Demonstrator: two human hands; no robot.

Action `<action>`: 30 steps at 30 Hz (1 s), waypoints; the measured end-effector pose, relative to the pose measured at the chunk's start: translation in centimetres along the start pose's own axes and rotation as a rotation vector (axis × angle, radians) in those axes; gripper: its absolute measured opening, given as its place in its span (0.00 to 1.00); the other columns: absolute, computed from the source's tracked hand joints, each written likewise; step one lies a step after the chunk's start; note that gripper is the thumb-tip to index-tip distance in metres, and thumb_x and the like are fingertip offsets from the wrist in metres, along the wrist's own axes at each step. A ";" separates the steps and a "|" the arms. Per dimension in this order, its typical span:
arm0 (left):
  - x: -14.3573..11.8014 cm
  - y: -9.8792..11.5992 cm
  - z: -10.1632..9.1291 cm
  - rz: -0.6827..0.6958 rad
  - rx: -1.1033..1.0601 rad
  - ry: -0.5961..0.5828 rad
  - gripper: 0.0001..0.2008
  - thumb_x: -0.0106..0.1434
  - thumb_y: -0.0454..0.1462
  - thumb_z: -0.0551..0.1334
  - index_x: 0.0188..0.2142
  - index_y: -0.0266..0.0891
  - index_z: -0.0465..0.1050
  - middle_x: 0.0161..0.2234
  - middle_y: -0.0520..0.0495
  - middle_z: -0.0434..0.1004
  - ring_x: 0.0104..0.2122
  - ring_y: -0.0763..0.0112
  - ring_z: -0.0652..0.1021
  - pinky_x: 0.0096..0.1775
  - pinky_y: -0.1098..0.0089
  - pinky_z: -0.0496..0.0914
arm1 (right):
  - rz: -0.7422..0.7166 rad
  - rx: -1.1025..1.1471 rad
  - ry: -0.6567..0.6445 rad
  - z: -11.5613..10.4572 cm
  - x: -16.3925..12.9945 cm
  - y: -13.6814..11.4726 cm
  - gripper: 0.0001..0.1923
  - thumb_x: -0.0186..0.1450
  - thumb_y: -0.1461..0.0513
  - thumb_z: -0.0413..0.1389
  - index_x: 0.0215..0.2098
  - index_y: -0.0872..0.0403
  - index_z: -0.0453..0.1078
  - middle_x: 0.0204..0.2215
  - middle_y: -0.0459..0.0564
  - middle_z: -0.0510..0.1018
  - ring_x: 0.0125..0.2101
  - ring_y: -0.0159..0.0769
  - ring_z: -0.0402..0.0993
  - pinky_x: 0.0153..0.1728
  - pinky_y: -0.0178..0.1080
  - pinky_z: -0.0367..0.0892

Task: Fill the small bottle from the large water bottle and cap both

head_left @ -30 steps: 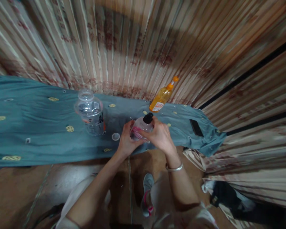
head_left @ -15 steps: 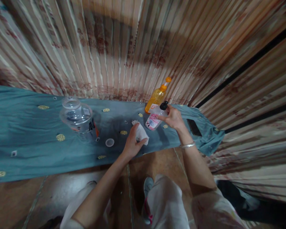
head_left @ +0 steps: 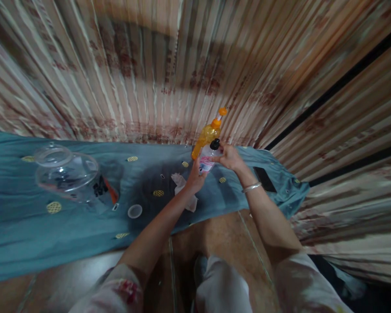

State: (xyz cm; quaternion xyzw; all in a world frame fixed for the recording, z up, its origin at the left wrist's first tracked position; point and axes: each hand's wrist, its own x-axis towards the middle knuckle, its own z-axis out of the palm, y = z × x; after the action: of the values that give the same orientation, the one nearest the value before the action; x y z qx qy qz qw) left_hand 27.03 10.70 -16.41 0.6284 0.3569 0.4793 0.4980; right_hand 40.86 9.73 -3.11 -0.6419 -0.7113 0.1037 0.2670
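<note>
The pump bottle has moved beside the orange bottle. The right hand still has its grip closed on the pump bottle, and the left hand now steadies it with the tissue underneath.

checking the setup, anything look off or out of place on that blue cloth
A small round white lid lies loose on the blue patterned cloth, apart from the big clear plastic jar, which stands open. A crumpled white tissue lies nearby.
</note>
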 end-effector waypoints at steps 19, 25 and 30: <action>1.3 -0.7 1.2 0.003 0.013 0.015 0.37 0.54 0.30 0.61 0.65 0.32 0.56 0.67 0.30 0.56 0.68 0.50 0.60 0.68 0.47 0.51 | 0.077 -0.293 -0.009 0.1 1.4 1.4 0.28 0.58 0.60 0.67 0.54 0.61 0.67 0.44 0.61 0.81 0.45 0.49 0.79 0.47 0.46 0.72; -1.5 0.7 0.2 0.035 0.008 0.030 0.41 0.56 0.31 0.62 0.67 0.43 0.51 0.70 0.39 0.51 0.70 0.55 0.54 0.68 0.48 0.49 | 0.081 -0.213 0.038 0.6 0.0 1.1 0.33 0.60 0.59 0.64 0.60 0.62 0.62 0.50 0.66 0.78 0.49 0.52 0.77 0.51 0.51 0.70; -7.4 2.0 -3.2 -0.007 0.037 0.072 0.38 0.60 0.35 0.62 0.67 0.48 0.49 0.71 0.40 0.49 0.70 0.54 0.53 0.65 0.45 0.57 | 0.034 -0.175 0.290 1.9 -3.2 -0.6 0.31 0.62 0.63 0.59 0.62 0.63 0.62 0.59 0.68 0.71 0.61 0.53 0.67 0.61 0.55 0.62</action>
State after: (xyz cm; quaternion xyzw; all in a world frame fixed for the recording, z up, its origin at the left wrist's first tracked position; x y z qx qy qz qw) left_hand 21.78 4.21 -16.12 0.6184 0.3857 0.4933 0.4749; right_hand 39.50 6.94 -5.15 -0.6829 -0.6607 -0.0479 0.3079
